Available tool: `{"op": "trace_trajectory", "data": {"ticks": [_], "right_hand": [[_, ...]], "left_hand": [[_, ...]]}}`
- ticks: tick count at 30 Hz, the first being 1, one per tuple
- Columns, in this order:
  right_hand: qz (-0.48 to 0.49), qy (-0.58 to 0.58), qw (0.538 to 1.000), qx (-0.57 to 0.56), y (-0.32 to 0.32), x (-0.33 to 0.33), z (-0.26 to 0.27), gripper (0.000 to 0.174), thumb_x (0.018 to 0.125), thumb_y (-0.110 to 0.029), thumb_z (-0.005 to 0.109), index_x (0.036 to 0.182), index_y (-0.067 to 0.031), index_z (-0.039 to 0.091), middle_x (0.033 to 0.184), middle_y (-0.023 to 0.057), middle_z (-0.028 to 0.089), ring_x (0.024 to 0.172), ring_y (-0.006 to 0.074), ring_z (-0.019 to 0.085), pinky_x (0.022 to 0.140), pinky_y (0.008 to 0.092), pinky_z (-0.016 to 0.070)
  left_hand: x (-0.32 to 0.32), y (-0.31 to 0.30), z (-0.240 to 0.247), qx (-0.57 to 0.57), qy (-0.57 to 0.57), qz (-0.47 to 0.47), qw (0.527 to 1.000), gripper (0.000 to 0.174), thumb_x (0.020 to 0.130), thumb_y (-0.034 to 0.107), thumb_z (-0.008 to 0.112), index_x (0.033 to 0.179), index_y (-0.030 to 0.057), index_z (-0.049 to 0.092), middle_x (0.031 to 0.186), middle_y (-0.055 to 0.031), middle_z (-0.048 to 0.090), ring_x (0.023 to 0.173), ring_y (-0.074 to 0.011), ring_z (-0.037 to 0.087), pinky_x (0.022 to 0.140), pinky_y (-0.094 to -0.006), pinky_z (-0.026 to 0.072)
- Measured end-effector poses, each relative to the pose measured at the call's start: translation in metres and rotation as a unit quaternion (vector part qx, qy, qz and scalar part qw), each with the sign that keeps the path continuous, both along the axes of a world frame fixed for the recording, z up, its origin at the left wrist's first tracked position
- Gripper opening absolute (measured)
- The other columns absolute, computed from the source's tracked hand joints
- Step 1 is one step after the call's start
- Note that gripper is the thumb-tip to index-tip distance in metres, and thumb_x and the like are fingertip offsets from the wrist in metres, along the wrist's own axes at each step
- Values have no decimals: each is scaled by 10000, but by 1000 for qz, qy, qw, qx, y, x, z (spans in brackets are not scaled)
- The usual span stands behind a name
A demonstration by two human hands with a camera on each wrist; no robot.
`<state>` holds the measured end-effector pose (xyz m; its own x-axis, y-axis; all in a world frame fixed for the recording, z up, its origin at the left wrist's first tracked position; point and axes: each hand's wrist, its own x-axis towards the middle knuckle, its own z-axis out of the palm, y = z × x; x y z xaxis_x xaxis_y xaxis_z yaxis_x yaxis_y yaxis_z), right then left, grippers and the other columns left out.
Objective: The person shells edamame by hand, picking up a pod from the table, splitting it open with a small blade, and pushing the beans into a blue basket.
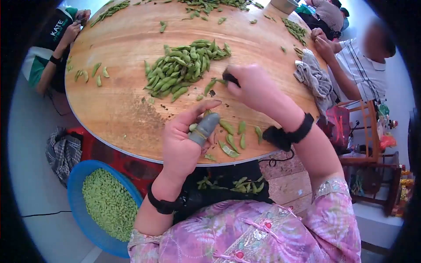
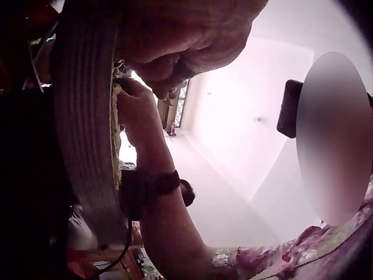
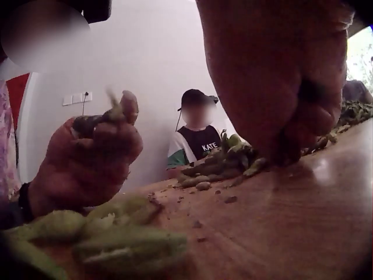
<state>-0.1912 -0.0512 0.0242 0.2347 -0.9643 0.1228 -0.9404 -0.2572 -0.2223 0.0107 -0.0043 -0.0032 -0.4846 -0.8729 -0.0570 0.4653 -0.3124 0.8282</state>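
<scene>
My left hand [image 1: 180, 140] is raised over the near table edge and pinches a green bean pod [image 3: 115, 104] between its fingers and thumb. A grey sleeve [image 1: 205, 129] tied with a band covers that thumb. My right hand [image 1: 258, 87] reaches down to the table, fingers curled, its fingertips on a pod [image 1: 219, 81] by the main pile. Something dark wraps its thumb. The heap of green pods [image 1: 180, 68] lies just beyond and left of my hands. Several loose pods [image 1: 230, 140] lie between my hands near the edge.
A blue basin [image 1: 75, 193] of shelled green beans stands below the table [image 1: 118, 114] at left. Pods lie on my dark lap cloth [image 1: 210, 193]. A grey rag [image 1: 313, 79] hangs at the right edge. People sit at left and right. More pods lie at the far side.
</scene>
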Motion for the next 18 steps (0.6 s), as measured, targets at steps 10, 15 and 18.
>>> {"op": "trace_trajectory", "data": {"ticks": [10,15,18], "right_hand": [[-21,-466,855,228,63,30,22,140,838,-141,581,912,-22,588,649,-53,499,554,14,440,476,177,339],[-24,-599,730,326,68,33,15,163,921,-164,481,914,-24,562,647,-38,515,510,9,407,452,167,321],[-16,-624,700,347,67,31,8,177,936,-164,448,906,-24,552,652,-34,516,491,11,389,446,166,312]], "left_hand": [[-7,-4,2,88,58,50,993,239,818,75,632,1053,50,600,724,33,596,534,5,457,434,-129,289],[-5,-6,3,95,79,74,990,100,814,68,638,913,55,629,768,16,624,541,3,472,441,-119,294],[-7,-5,2,91,79,87,989,84,818,64,635,900,50,624,767,14,624,548,1,484,436,-124,298]]}}
